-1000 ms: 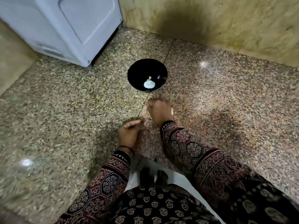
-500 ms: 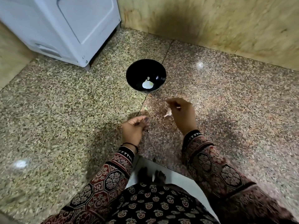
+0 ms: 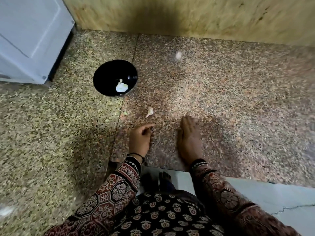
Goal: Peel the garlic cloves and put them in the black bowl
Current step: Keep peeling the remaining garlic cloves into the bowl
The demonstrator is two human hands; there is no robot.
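Observation:
The black bowl (image 3: 102, 79) stands on the speckled stone counter (image 3: 221, 99), left of centre, with a white peeled garlic piece (image 3: 121, 87) inside it. A small pale garlic piece (image 3: 150, 111) lies loose on the counter between the bowl and my hands. My left hand (image 3: 140, 138) rests on the counter just below that piece, fingers curled in against the thumb, with nothing showing in them. My right hand (image 3: 189, 138) lies flat on the counter to the right, fingers straight and blurred, holding nothing.
A white appliance (image 3: 25, 40) stands at the back left, close to the bowl. A yellowish wall (image 3: 187, 17) closes the back. The counter's near edge (image 3: 255, 179) runs by my wrists, with pale floor (image 3: 281, 201) and my feet (image 3: 163, 178) below.
My right hand has let go of the pale garlic piece, which now lies on the counter, and has come down flat to the right. The left hand has kept its curled pose.

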